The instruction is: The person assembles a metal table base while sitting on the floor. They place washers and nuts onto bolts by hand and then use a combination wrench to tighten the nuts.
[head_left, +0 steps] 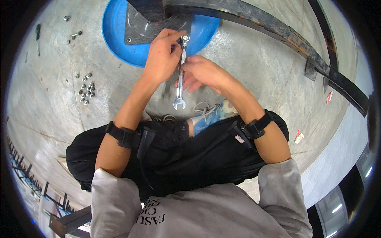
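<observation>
A chrome combination wrench [181,77] points back toward me, its ring end at the near right corner of a black metal plate and its open jaw above the floor. My left hand [160,57] is closed at the ring end, index finger stretched along it and thumb by the neck. What sits inside the ring is too small to make out. Beside the shaft, my right hand [206,73] has its fingers apart, with some of them behind the wrench. The black plate [139,29] forms the foot of a black metal post and lies over a round blue tray [115,43].
A long curved black beam [270,29] runs from the post to the right. Several nuts [87,91] lie on the floor at left, with a bolt [75,35] and a green-handled screwdriver [38,33] farther off. A blue shoe [208,119] is close below my hands.
</observation>
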A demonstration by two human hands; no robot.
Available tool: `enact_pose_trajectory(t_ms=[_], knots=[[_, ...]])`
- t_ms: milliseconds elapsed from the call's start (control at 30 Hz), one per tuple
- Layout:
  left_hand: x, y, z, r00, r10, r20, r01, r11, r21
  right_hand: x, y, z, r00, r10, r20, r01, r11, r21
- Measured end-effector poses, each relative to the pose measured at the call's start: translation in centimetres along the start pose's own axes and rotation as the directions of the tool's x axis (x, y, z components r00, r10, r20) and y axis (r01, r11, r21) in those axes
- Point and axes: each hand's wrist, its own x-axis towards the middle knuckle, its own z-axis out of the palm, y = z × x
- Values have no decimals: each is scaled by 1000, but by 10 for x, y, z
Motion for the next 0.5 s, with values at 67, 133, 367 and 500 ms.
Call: enact_pose_trajectory(t_ms=[67,133,367,500], knots=[[0,1,1,1000,-6,1,6,1000,-11,2,2,-3,1000,-10,4,10,999,-32],[1,3,1,1000,-11,1,11,1000,-23,2,1,-7,1000,-20,6,20,998,-65],[-1,1,-1,1000,-14,0,14,1000,-15,-13,-11,-39,999,-2,-48,-11,961,-278],[1,3,0,1000,-5,18,5,1000,10,-17,-6,-85,946,-237,-220,70,813,-578]])
